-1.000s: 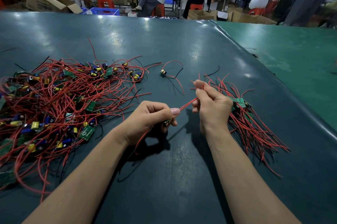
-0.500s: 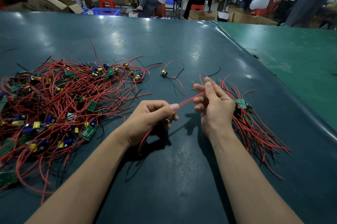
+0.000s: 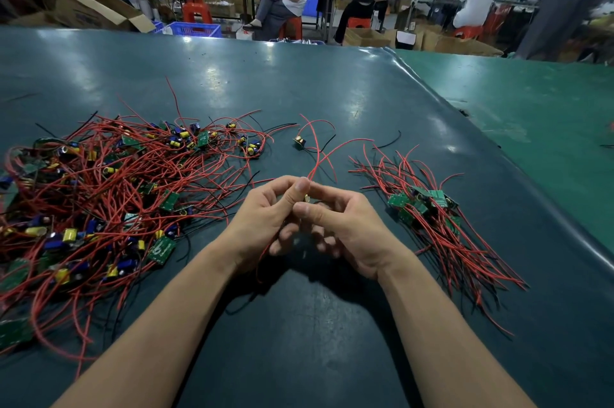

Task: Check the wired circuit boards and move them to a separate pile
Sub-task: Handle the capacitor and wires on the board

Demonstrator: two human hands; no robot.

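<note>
A large tangled pile (image 3: 109, 194) of small green circuit boards with red and black wires covers the left of the dark table. On the right lies a smaller, straighter pile (image 3: 428, 221) of the same boards. Between them my left hand (image 3: 265, 218) and my right hand (image 3: 345, 228) meet, both gripping one wired circuit board (image 3: 307, 198). The board is almost wholly hidden by my fingers. Its red wires (image 3: 319, 155) arc up and away beyond my left thumb. Another red wire hangs below my left palm.
A single wired board (image 3: 300, 142) lies alone on the table beyond my hands. A loose black wire (image 3: 388, 141) sits further right. The dark mat's raised edge (image 3: 498, 155) runs diagonally on the right, with a green table (image 3: 548, 115) beyond. People work at benches behind.
My hands came together: the right hand let the stretched red wire go and closed in on the board in my left hand. The wire now springs upward, loose.
</note>
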